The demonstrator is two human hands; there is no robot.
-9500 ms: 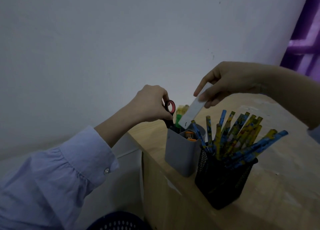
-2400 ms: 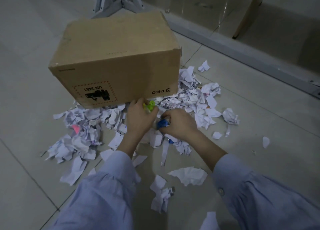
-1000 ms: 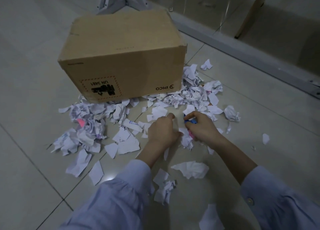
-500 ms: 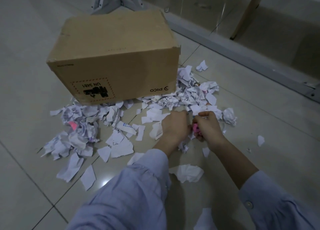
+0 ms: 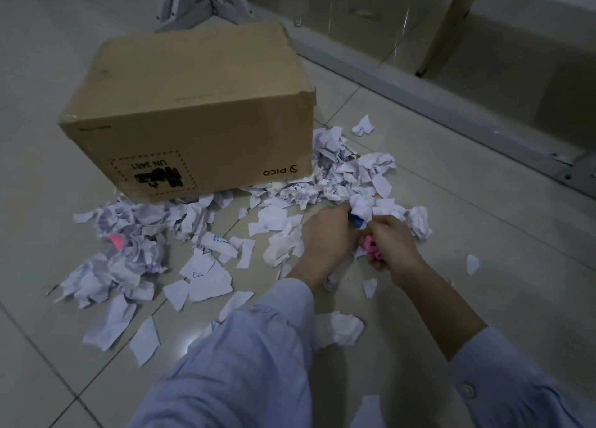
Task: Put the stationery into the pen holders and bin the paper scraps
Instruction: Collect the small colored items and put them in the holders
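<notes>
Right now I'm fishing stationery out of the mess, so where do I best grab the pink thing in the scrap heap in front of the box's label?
Pinch the bare pink end from straight above. Only that end shows, and crumpled paper scraps crowd its sides and cover the rest, so a sideways approach would probably catch paper. Lift it straight up and out.

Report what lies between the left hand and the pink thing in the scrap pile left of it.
Only torn paper scraps scattered on the floor lie between the left hand and the pink item. Crumpled paper surrounds and partly covers the item; nothing else visibly bars the reach.
</notes>
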